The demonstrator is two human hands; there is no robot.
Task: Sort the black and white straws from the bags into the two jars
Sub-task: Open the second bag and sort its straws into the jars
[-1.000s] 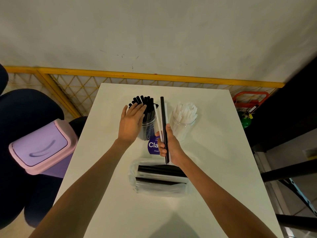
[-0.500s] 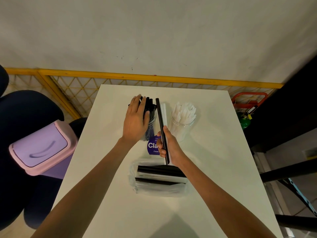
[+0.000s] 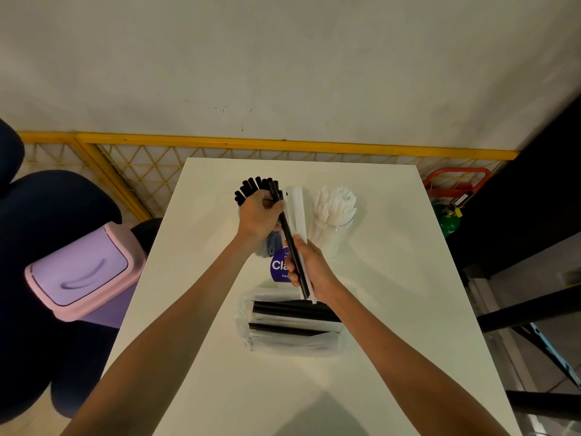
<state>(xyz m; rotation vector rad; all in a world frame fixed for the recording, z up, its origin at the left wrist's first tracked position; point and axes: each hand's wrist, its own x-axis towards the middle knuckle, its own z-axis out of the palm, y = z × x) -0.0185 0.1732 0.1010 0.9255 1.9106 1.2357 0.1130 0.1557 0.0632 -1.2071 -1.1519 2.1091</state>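
White table [image 3: 393, 278] fills the middle of the head view, and two bare arms reach over it.

The left hand [image 3: 259, 217] is at about 11 o'clock from the middle of the table. Its fingers are curled, and it pinches the top part of one long black straw [image 3: 284, 225]. This hand sits right over the jar of black straws [image 3: 267, 245] and hides most of it. Many black straw tips poke out past the fingers at 12 o'clock.

The right hand [image 3: 314, 269] is near the middle of the table. Its fingers wrap around the low part of the same black straw. It also grips a few white straws [image 3: 297, 206], which stick up toward 12 o'clock just beside the black one. The black straw leans toward 11 o'clock.

The jar of white straws [image 3: 330, 237] stands at 1 o'clock from the right hand, close to it but not touching. It is clear and full.

A clear bag [image 3: 295, 349] lies flat at 6 o'clock from the right hand, with black and white straws inside.

A purple label [image 3: 278, 265] peeks out at 9 o'clock from the right hand.

Off the table at 9 o'clock is a pink and purple bin [image 3: 78, 275]. A yellow fence [image 3: 251, 142] runs along the wall at 12 o'clock.
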